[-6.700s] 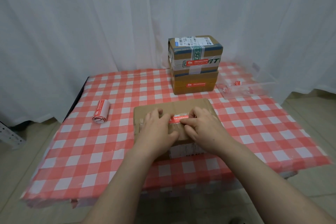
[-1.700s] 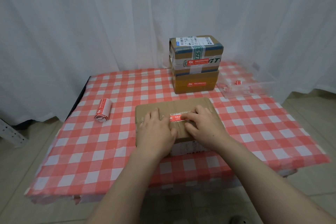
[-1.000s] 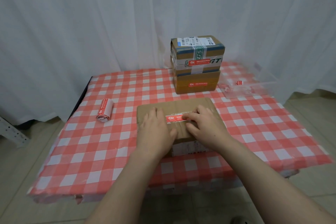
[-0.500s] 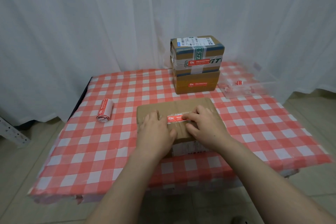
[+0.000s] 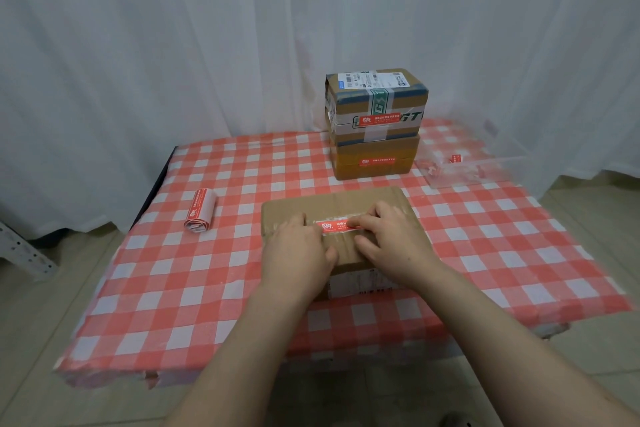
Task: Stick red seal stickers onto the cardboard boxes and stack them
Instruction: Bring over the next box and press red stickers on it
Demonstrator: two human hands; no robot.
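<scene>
While flat fingers of the left hand (image 5: 298,250) steady the near cardboard box (image 5: 349,200), those of the right hand (image 5: 393,240) press its red seal sticker (image 5: 336,226) down.

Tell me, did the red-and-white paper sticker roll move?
No. The red-and-white paper sticker roll sits on the same squares of the red-checked tablecloth, near its left edge.

White curtains (image 5: 138,45) hang behind a red-checked table (image 5: 173,305) on beige floor (image 5: 34,322)
</scene>
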